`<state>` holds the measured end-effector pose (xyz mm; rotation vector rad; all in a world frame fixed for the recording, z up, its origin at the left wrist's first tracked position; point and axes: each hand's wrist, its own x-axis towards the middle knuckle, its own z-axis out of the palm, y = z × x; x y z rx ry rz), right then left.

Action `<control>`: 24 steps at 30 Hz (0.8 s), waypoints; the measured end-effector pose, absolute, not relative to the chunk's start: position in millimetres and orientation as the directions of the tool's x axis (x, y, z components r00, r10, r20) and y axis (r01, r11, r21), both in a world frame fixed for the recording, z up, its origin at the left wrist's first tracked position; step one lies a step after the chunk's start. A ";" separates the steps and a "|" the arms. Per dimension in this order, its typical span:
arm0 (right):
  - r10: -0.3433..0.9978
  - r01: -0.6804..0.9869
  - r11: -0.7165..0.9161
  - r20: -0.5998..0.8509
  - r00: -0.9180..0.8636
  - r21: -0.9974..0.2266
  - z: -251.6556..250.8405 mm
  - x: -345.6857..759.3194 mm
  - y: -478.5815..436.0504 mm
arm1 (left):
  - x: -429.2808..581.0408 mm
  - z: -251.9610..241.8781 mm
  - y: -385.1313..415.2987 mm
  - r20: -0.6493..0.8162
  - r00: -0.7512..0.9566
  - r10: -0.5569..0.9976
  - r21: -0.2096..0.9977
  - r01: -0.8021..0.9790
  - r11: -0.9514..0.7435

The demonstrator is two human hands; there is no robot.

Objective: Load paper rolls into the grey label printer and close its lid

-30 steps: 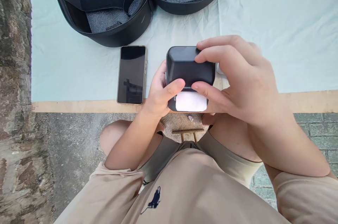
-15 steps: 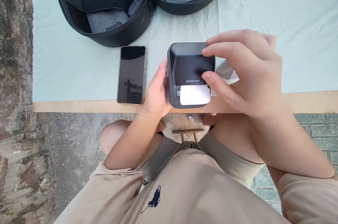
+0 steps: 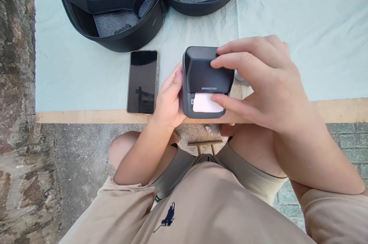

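A black NIIMBOT label printer (image 3: 209, 77) is above the table's front edge, a blank white label (image 3: 205, 103) sticking out of its front slot. My left hand (image 3: 171, 100) is closed around the printer's left side, thumb along the edge. Over the right half of the printer hovers my right hand (image 3: 267, 79), its thumb and fingers spread apart. The index and middle fingertips are at the lid, and the thumb tip overlaps the label's right part; whether they touch I cannot tell. Behind the right hand, a pale object (image 3: 239, 76) is mostly hidden.
Left of the printer lies a smartphone (image 3: 143, 82), screen up and dark. An open black zip case (image 3: 135, 38) with grey foam and a strap stands at the back. Pale cloth (image 3: 322, 37) covers the table, whose wooden front edge (image 3: 86, 116) is bare. Left is a stone wall (image 3: 17, 102).
My right hand has moved left, bringing its fingertips further over the lid and its thumb over the label. The left hand still holds the printer, its thumb slightly shifted.
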<state>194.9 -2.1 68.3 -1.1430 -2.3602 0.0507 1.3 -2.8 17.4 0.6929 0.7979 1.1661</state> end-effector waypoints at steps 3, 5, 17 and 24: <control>0.768 0.714 0.626 0.405 -0.496 -0.314 72.9 191.8 -0.7 | 3.0 17.4 -1.4 -0.218 0.187 0.958 0.818 -0.500 0.284; 0.786 0.714 0.602 0.424 -0.451 -0.356 77.0 186.5 -0.4 | 4.7 18.3 -1.2 -0.244 0.171 0.955 0.829 -0.474 0.296; 0.868 0.590 0.440 0.490 -0.085 -0.677 82.9 168.0 -5.4 | 0.5 9.2 -2.9 -0.120 0.264 0.957 0.864 -0.447 0.232; 0.970 0.940 0.244 0.049 -0.240 -0.239 82.7 160.6 9.3 | 3.9 11.7 -3.5 -0.088 0.209 0.974 0.891 -0.421 0.171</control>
